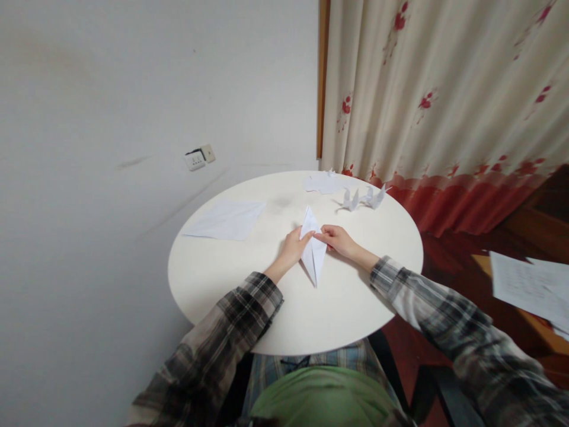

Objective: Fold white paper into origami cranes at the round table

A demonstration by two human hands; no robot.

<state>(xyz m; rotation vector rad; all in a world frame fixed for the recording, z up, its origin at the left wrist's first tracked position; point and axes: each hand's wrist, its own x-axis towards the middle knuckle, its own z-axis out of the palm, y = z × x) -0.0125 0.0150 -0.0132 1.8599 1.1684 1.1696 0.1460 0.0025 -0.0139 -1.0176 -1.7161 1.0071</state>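
Observation:
A white sheet folded into a long diamond, a piece of folded paper [315, 261], is held over the middle of the round white table [213, 279]. One point aims away from me and the other toward me, with a slit down its near half. My left hand [294, 244] grips its left edge, thumb on top. On the right edge, my right hand [336, 238] pinches the paper near its middle, the thumb close to the left one. The fingers beneath the paper are hidden.
Two folded paper cranes [350, 200] stand at the table's back right. Behind them lie smaller paper pieces [320, 182]. A flat white sheet [226, 219] rests at the left. Written papers [528, 284] lie on a wooden surface at far right; a curtain [435, 118] hangs behind.

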